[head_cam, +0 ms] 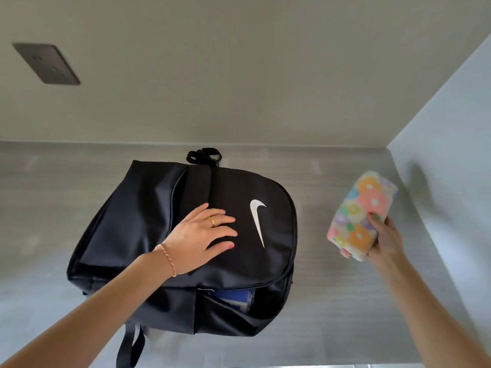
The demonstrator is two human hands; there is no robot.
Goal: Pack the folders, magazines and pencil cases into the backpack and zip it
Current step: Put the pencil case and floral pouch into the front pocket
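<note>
A black backpack (138, 227) with a white swoosh lies flat on the grey table. Its main zip gapes at the near side, and a blue folder (235, 298) shows inside the gap. My left hand (199, 232) rests flat on top of the backpack, fingers spread, holding nothing. To the right of the bag, my right hand (385, 240) holds a flowered pencil case (362, 213) in pastel colours, lifted above the table.
The grey table (345, 301) meets a beige wall at the back and a pale wall (451, 128) on the right. A dark socket plate (46, 63) sits on the back wall at upper left. The backpack's straps (132, 343) hang toward me.
</note>
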